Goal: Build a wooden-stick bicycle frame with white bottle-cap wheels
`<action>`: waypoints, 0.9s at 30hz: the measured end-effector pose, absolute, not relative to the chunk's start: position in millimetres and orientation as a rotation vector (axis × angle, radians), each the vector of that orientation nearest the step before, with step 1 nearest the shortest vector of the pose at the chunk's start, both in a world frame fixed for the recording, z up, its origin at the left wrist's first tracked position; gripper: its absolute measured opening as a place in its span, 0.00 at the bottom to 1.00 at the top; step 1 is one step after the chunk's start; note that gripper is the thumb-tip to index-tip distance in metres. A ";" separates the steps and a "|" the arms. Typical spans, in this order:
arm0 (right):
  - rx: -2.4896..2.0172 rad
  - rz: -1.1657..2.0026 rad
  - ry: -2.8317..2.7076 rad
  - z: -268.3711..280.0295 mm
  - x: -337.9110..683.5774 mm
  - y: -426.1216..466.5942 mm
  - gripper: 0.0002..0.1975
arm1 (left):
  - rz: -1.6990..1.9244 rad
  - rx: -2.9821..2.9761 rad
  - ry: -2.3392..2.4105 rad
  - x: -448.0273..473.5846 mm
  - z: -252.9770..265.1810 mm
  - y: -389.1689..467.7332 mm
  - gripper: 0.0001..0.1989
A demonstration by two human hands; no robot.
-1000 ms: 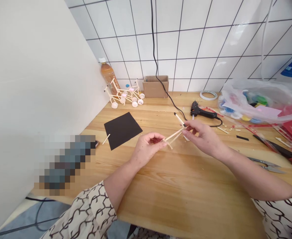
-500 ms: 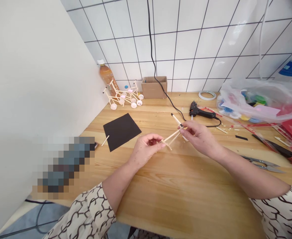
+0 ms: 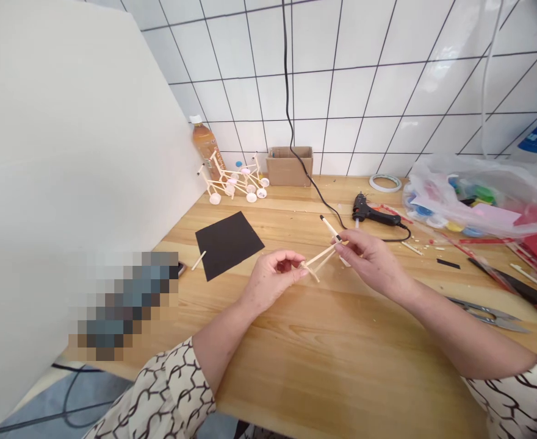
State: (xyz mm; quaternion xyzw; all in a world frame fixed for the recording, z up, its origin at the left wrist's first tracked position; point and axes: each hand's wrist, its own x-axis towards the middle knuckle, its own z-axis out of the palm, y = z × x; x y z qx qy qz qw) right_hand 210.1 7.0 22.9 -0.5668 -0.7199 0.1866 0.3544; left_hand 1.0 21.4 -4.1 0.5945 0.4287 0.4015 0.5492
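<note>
While the left hand pinches one end of the thin stick frame above the table and the right hand pinches the other, I'd worry that too hard a twist could break a joint loose.

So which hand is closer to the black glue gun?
The right one. The right hand is just on the near side of the glue gun; the left hand is farther away, off to its left.

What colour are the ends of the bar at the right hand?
Black at both ends; the bar between is pale. Best seen in head view.
</note>
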 end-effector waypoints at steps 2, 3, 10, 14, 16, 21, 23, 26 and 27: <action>-1.460 0.490 -1.856 22.8 210.0 7.1 0.09 | 0.947 1.416 1.012 0.9 -4.1 21.6 0.12; -1.458 0.492 -1.854 22.8 210.1 7.1 0.09 | 0.946 1.420 1.013 0.6 -3.7 21.6 0.12; -1.472 0.509 -1.860 22.4 211.9 7.2 0.10 | 0.889 1.450 1.051 -9.2 15.9 23.4 0.11; -1.479 0.496 -1.881 21.4 212.8 7.3 0.11 | 0.722 1.676 1.195 -18.8 30.9 23.2 0.04; -1.482 0.490 -1.889 21.2 213.0 7.5 0.11 | 0.625 1.774 1.215 -22.2 32.8 22.1 0.03; -1.479 0.485 -1.887 21.2 213.1 8.1 0.11 | 0.493 1.889 1.178 -27.2 28.3 18.3 0.04; -1.477 0.480 -1.887 21.0 213.1 8.0 0.11 | 0.460 1.922 1.184 -28.5 27.1 17.3 0.07; -1.479 0.470 -1.894 20.9 212.8 7.7 0.10 | 0.411 1.952 1.196 -29.8 25.8 16.4 0.09; -1.476 0.466 -1.896 20.8 212.7 7.7 0.10 | 0.398 1.954 1.198 -30.0 25.3 16.1 0.10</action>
